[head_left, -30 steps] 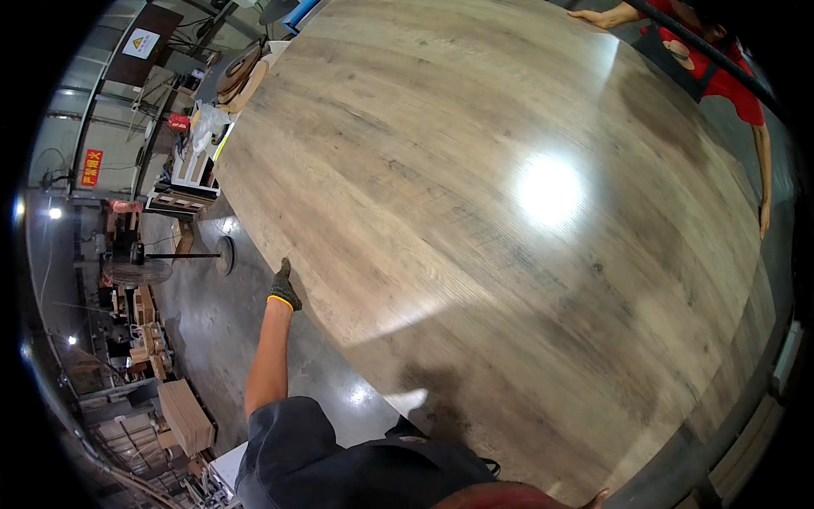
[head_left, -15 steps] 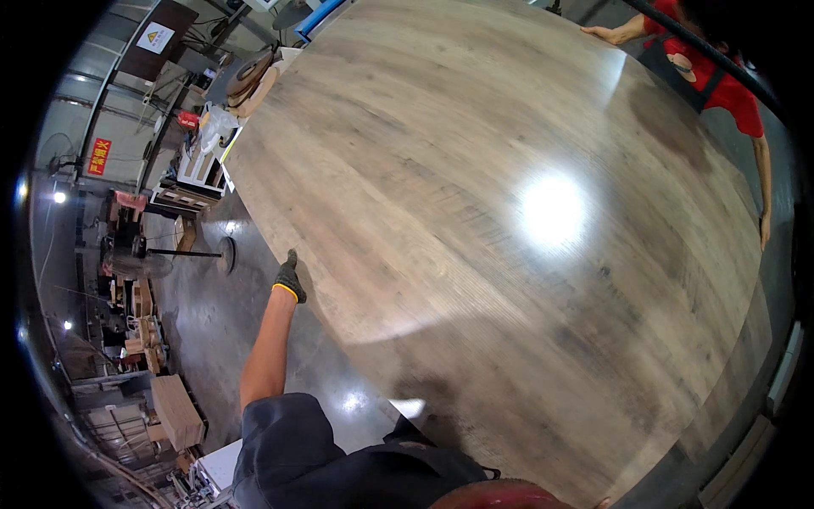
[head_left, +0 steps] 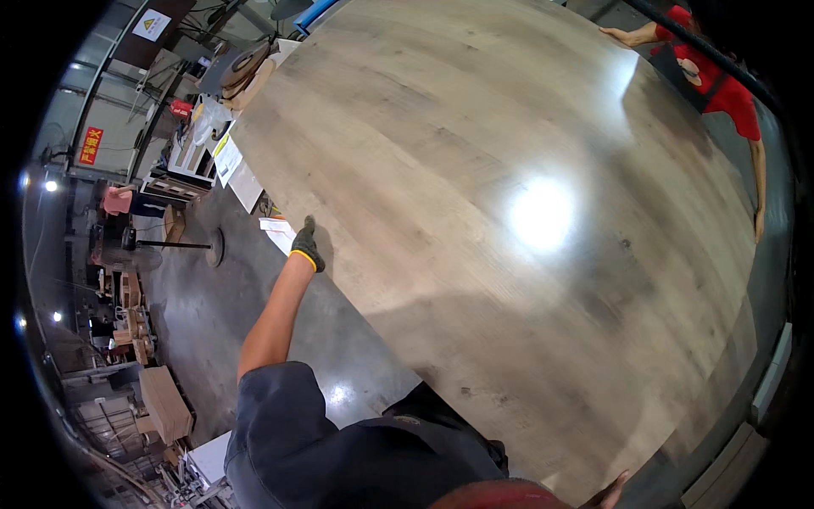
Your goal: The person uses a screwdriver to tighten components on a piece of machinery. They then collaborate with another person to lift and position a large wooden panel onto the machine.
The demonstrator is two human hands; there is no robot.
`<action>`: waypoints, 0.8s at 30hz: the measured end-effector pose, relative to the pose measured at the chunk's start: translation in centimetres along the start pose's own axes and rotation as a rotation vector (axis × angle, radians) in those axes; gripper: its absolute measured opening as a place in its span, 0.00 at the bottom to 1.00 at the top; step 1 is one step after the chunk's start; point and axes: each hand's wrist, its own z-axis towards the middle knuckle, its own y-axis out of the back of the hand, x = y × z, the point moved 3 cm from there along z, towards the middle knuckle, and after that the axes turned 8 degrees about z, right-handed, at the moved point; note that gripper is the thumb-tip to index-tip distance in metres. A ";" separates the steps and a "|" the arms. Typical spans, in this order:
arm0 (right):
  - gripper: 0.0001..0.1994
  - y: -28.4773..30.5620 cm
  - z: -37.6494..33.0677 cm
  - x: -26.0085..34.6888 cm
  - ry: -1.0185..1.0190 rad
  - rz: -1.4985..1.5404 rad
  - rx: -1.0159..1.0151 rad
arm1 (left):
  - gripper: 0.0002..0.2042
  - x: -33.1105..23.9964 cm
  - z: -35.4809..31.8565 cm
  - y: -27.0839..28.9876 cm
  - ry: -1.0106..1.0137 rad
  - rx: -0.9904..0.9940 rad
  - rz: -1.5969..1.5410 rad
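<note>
A very large wood-grain panel (head_left: 475,212) with a glossy glare spot fills most of the head view. My left hand (head_left: 305,246), in a dark glove with a yellow cuff, grips the panel's left edge with the arm stretched out. Only the fingertips of my right hand (head_left: 615,490) show at the bottom, by the panel's near right corner; its grip is hidden. At the far side a person in a red shirt (head_left: 721,85) holds the panel, one hand (head_left: 623,36) on the far edge and the other (head_left: 757,225) on the right edge.
Grey concrete floor (head_left: 212,314) lies to the left, with white sheets (head_left: 275,231) on it near my left hand. A round-based stand (head_left: 182,246), stacked boards (head_left: 165,399) and workshop clutter (head_left: 212,110) line the left side. A pale board (head_left: 767,386) runs along the right.
My left hand has slid forward along the panel's left edge, arm stretching further. The panel's edge has shifted up and right in view. My right fingertips have come into view.
</note>
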 end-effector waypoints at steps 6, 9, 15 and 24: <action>0.54 -2.8 3.1 4.3 0.034 0.028 0.004 | 0.32 -2.9 1.3 -6.2 -0.045 0.343 -0.308; 0.53 -4.2 5.0 6.7 0.036 0.029 0.013 | 0.30 -4.4 1.4 -8.0 -0.022 0.349 -0.299; 0.52 -6.7 8.4 11.3 -0.026 -0.015 0.000 | 0.22 -4.3 2.7 -10.2 -0.182 0.179 -0.260; 0.50 -8.8 11.9 16.6 -0.084 0.011 -0.039 | 0.30 2.4 -14.7 -26.8 -0.025 0.726 -0.648</action>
